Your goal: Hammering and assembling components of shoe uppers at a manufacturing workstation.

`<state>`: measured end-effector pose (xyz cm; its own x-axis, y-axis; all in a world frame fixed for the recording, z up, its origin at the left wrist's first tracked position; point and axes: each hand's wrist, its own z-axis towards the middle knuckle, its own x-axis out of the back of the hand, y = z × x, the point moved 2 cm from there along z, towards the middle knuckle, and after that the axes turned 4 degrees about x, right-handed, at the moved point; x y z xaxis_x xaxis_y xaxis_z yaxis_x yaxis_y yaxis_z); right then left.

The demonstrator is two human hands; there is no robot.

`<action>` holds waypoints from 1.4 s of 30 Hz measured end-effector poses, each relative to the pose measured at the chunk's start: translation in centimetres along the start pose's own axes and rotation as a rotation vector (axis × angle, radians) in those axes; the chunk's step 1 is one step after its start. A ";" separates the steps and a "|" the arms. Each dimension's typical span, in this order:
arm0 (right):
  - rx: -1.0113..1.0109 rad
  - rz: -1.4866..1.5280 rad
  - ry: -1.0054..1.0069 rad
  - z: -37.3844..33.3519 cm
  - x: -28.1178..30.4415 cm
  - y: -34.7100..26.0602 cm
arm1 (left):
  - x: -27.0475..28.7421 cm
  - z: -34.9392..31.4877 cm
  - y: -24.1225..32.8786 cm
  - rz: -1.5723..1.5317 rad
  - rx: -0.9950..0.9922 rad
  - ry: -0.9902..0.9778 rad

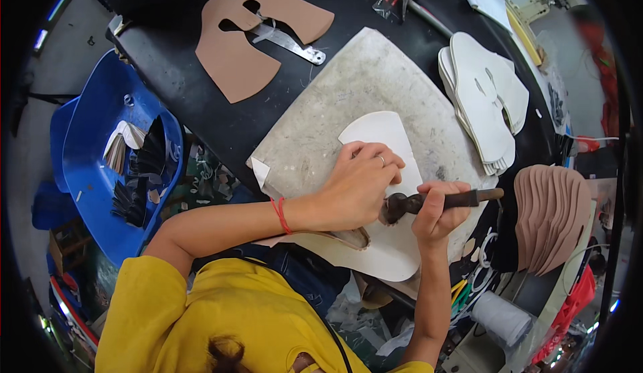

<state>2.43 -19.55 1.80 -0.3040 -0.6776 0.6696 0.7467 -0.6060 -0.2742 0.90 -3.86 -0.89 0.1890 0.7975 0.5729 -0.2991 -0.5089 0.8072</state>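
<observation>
A white shoe upper piece (395,259) with a curved opening lies on a worn, pale work slab (301,125). My left hand (365,179) rests on this piece, its fingers curled and closed over it; the fingertips and thumb are partly hidden. In my right hand (441,211) is a hammer (408,204), gripped round its dark handle, with the wooden end sticking out to the right. The dark hammer head is down by the white piece, right beside my left hand.
Stacked white pieces (489,92) lie right of the slab, brown pieces (549,219) beyond them. A brown piece (234,58) with a metal ruler (288,43) is at the far left. A blue bin (94,152) stands left; a thread cone (502,316) sits lower right.
</observation>
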 end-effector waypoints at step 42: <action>-0.327 0.002 -0.027 -0.9 -0.4 -3.6 | 2.1 -2.3 -1.0 0.327 -0.444 0.024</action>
<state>-0.68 -17.53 1.90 -0.2835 -0.6701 0.6859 0.5165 -0.7094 -0.4796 -0.53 -0.92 -0.85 0.0005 0.6307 0.7760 -0.7055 -0.5498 0.4472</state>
